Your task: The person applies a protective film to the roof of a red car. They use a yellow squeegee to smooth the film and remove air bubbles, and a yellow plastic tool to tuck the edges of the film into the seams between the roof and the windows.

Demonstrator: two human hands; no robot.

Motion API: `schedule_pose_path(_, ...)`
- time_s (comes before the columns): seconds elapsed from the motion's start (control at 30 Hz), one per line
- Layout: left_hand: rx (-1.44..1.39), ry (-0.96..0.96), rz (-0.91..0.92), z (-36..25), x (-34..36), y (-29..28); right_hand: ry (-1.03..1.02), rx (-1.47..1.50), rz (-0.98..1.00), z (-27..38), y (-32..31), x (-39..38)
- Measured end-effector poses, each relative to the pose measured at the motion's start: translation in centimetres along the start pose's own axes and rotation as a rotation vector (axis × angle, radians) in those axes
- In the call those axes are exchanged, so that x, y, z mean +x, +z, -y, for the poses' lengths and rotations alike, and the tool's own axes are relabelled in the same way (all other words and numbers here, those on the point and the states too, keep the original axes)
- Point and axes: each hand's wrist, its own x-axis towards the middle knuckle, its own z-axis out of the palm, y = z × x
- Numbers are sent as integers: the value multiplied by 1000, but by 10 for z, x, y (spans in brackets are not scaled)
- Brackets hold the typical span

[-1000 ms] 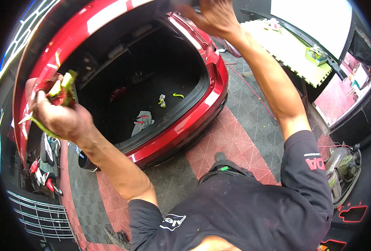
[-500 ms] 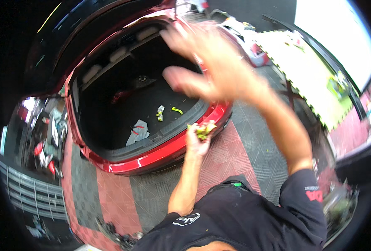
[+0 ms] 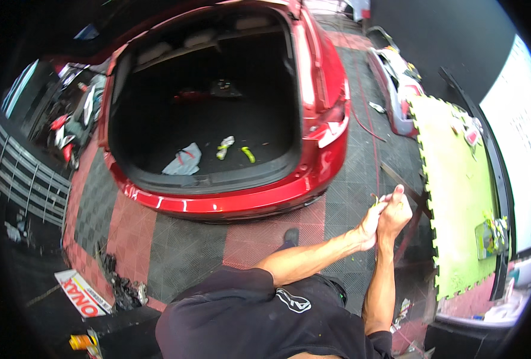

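In front of me and to the right, both my hands are pressed together over the floor, away from the car. My left hand (image 3: 370,224) is closed, and a small bit of crumpled yellow-green tape (image 3: 374,200) pokes out at its fingertips. Against it lies my right hand (image 3: 394,216), curled with the thumb up; its grasp is hidden. The red car (image 3: 217,202) stands with its tailgate raised. Inside the boot lie a grey cloth (image 3: 183,160) with red marks, a crumpled white-and-yellow scrap (image 3: 224,148) and a yellow-green strip (image 3: 248,155).
A green foam-mat surface (image 3: 457,179) with a toothed edge runs along my right, bearing a clear-looking box (image 3: 491,238). A detached bumper (image 3: 391,90) lies beyond it. At left are a metal grille (image 3: 29,176), a red-and-white motorbike (image 3: 68,134) and a sign (image 3: 83,293).
My right hand has come down from over the boot to meet the left. My left hand has moved right, away from the bumper, with the tape. The view has shifted.
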Motion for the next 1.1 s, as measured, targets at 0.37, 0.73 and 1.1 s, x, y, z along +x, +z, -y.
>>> schedule_pose_path(0.37, 114, -270, 366, -56, 132, 66, -118, -85, -218, -47, -48, 272)
schedule_pose_path(0.73, 548, -299, 1127, -230, 256, 41, 248, 325, 1462, -51, 81, 337)
schedule_pose_path(1.1, 596, 36, 1122, -266, 342, 53, 277, 833, 1592, -91, 210, 433)
